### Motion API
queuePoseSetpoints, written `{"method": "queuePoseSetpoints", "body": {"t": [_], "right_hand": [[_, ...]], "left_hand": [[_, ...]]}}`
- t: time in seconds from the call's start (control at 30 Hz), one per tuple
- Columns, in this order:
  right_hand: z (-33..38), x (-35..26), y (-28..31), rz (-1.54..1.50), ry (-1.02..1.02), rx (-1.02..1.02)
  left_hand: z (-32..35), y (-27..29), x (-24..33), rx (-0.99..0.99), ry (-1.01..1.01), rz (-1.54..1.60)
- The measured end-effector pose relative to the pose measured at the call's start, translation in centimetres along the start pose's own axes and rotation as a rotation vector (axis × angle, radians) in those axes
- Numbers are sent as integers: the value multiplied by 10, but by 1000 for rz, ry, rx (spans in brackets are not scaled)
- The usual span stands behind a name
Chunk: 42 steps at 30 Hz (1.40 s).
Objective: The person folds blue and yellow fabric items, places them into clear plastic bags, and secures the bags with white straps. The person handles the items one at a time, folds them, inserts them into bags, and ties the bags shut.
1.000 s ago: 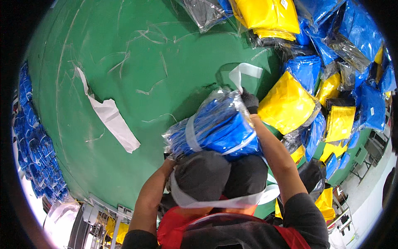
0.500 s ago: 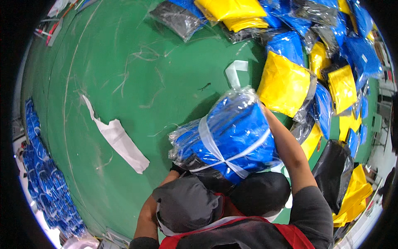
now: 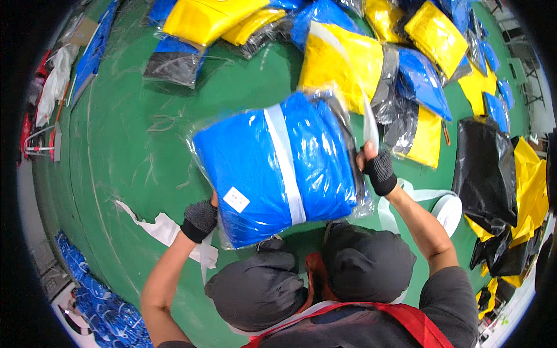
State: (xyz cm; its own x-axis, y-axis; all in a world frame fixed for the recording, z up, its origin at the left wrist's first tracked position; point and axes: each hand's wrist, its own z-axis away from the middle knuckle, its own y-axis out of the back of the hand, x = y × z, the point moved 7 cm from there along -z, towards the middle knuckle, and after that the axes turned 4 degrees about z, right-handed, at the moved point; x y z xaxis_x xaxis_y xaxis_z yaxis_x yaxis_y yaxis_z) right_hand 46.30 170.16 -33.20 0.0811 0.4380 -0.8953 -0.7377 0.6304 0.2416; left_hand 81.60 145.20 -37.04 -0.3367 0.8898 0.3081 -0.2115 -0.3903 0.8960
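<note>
In front of my knees is a bundle of blue folded packs [image 3: 243, 168] in clear plastic, with a white strap [image 3: 282, 156] round its middle. A white label sits near its lower left corner. My left hand [image 3: 201, 219], in a dark fingerless glove, is closed at the bundle's left edge, its fingertips partly hidden there. White strap also hangs below this hand. At the bundle's right side my right hand [image 3: 376, 167], gloved the same way, pinches a loose length of white strap [image 3: 370, 123] that loops upward, blurred. The bundle's underside is hidden.
A white strap roll [image 3: 448, 213] lies right of my right forearm. Yellow and blue wrapped packs [image 3: 342, 66] cover the green floor ahead and to the right. Black plastic bags [image 3: 486, 168] lie at far right. A torn white sheet [image 3: 159, 227] is at left, near strapped blue bundles [image 3: 110, 307].
The bundle has been turned over: crossed straps showed before, now a single band and a label. My right hand has come back into sight with strap in it. The view has shifted right.
</note>
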Motion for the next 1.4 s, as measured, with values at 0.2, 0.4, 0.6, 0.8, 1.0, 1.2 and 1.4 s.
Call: {"method": "queuePoseSetpoints", "body": {"t": [0.2,0.4,0.6,0.8,1.0,1.2,1.4], "right_hand": [[52,23,-13,351,169,-338],[62,42,-25,723,367,-518],[58,74,-29,994,129,-704],[49,121,-31,1073,-154,-853],[15,32,0,289,-457,-285],[-56,-1,-29,145,-477,-78],[-35,9,-43,-671,-1023,155]], "left_hand": [[51,-29,44,-413,-62,61],[81,-28,46,-566,-106,53],[86,-52,44,-411,-59,225],[88,-26,52,-354,-48,308],[101,14,32,-595,582,502],[-3,14,-19,581,1053,1853],[-7,26,28,594,1149,1982]]}}
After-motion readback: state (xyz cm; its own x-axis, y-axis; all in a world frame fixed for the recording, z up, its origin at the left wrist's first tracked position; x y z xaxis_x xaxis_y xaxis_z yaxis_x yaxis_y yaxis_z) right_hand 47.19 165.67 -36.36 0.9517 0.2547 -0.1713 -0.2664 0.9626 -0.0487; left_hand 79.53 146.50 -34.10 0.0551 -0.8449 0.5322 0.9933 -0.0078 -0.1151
